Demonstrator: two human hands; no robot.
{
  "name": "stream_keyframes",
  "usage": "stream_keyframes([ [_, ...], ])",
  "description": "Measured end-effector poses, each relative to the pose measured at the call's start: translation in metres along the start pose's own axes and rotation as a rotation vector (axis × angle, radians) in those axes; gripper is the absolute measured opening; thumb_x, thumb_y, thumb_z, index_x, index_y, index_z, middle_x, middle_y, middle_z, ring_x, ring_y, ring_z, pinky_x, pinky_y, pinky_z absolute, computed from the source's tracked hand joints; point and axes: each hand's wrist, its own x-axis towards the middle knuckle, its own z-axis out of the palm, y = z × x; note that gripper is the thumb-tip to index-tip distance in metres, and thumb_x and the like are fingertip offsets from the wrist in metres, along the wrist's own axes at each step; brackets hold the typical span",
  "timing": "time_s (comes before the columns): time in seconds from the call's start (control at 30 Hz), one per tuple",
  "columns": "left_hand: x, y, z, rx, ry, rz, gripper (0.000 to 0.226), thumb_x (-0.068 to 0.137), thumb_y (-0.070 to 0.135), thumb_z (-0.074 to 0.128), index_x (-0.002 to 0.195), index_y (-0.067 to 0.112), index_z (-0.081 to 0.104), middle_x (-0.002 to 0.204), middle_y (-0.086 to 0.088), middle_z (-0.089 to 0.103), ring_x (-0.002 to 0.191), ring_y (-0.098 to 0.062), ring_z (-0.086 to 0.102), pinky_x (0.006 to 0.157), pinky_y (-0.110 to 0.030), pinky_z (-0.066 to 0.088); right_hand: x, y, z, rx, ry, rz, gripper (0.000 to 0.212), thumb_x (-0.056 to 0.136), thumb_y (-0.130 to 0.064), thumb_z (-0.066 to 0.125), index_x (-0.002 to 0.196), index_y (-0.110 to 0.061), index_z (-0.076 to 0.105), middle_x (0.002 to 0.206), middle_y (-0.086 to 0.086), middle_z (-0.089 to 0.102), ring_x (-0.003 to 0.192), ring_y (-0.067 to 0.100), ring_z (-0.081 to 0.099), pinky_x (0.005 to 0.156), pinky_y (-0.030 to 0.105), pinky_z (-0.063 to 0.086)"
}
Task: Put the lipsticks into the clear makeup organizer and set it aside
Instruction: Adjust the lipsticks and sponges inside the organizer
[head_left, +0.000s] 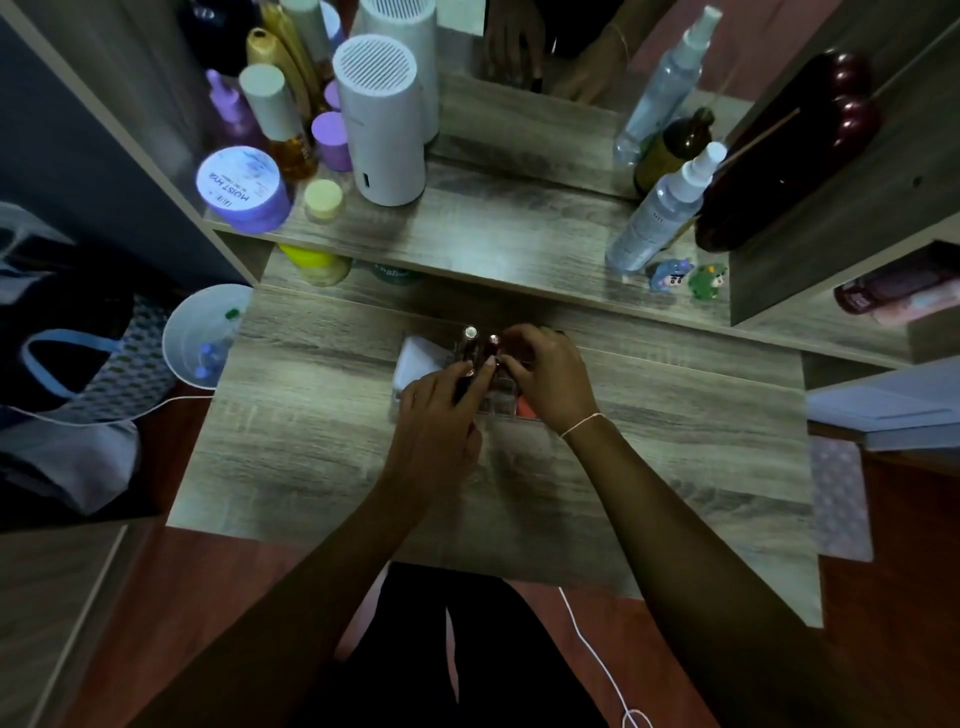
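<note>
The clear makeup organizer (415, 358) stands on the wooden desk (322, 467), in the middle, partly hidden by both hands. Two lipsticks stand upright in it: one with a silver cap (470, 332) and a dark red one (492, 343). My left hand (436, 415) holds a dark lipstick (464, 387) over the organizer's front part, fingers pinched around it. My right hand (550, 379) rests on the organizer's right side, fingertips meeting the left hand's; what it grips is hidden.
A raised shelf (493, 244) behind carries a white cylinder device (382, 124), purple jars, bottles and two spray bottles (660, 208). Small figurines (688, 278) sit at its right front. A white bin (202, 338) stands left of the desk. A white cable (597, 654) hangs down.
</note>
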Motion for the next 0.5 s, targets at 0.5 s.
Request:
stream_keyframes([
  [0.5,-0.031,-0.024,-0.010,-0.026,0.173,-0.124,0.060,0.077,0.024,0.043,0.135,0.008,0.044,0.137,-0.018,0.051,0.128,-0.036,0.044,0.108,-0.062,0.026,-0.064,0.022,0.000,0.244,0.448,0.284,0.038,0.089,-0.007,0.057,0.127,-0.012,0.055,0.124,0.012,0.058,0.115,0.025,0.053,0.093,0.025,0.039],
])
